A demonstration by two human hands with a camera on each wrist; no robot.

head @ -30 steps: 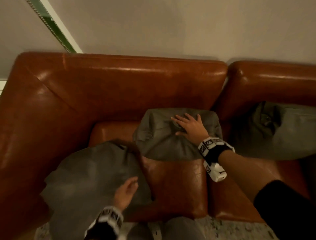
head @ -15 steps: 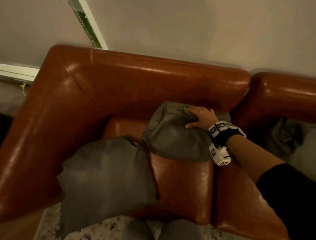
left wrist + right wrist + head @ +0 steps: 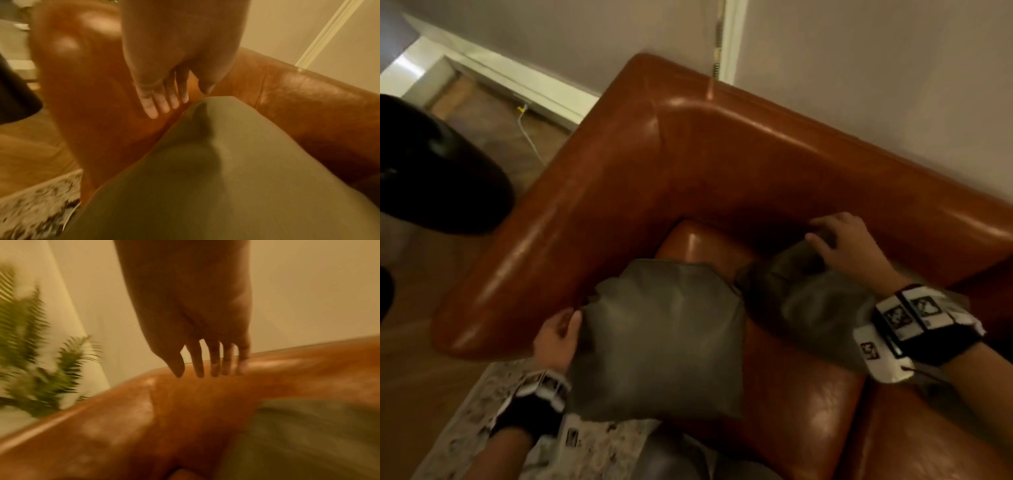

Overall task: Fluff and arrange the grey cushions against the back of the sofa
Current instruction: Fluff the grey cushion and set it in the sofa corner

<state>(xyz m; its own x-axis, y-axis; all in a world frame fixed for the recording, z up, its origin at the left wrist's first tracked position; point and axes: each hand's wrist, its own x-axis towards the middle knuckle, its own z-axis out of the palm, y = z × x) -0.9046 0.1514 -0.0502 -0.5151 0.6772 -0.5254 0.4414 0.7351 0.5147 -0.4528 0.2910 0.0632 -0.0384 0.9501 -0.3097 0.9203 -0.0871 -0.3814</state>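
Note:
Two grey cushions lie on the brown leather sofa (image 3: 722, 164). The nearer cushion (image 3: 661, 339) rests on the seat by the armrest, overhanging the front edge. My left hand (image 3: 566, 322) touches its left edge with straight fingers (image 3: 162, 105) between the cushion (image 3: 205, 178) and the armrest; it grips nothing. The second cushion (image 3: 808, 301) leans toward the sofa back. My right hand (image 3: 825, 233) rests on its top edge, and its fingers (image 3: 213, 366) look straight and spread in the blurred right wrist view.
A dark rounded object (image 3: 431, 171) stands on the wooden floor left of the armrest. A white cable (image 3: 530, 137) runs along the floor near the skirting. A patterned rug (image 3: 482, 404) lies before the sofa. A green plant (image 3: 30, 369) stands beyond the sofa's corner.
The view has swung left and closer. My left hand has come back into view at the near cushion's left edge. The right hand stays on the second cushion's top; the third cushion has left view.

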